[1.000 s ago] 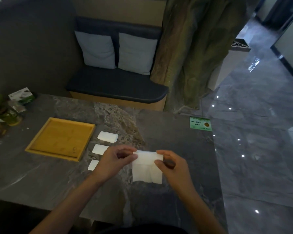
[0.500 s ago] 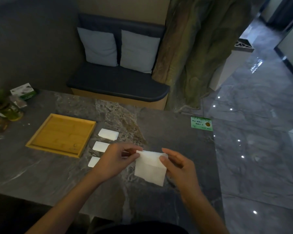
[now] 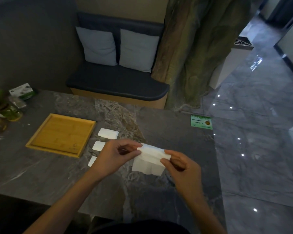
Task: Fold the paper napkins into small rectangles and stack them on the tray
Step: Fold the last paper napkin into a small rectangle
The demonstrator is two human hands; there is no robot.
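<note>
Napkin [image 3: 149, 162]: thin, creased white rectangle.

I see a matt grey marble-look table [image 3: 176, 149] under a smooth bamboo-wood tray [image 3: 41, 141], 3 crisp white folded paper napkins [image 3: 108, 133] and 1 soft creased paper napkin [image 3: 150, 160]; the stone floor [image 3: 260, 149] gleams glossy.

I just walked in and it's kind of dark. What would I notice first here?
Probably the bright white napkin held above the grey table by the left hand and right hand. Next, the yellow wooden tray to its left, with three small folded napkins lying on the table beside it.
</note>
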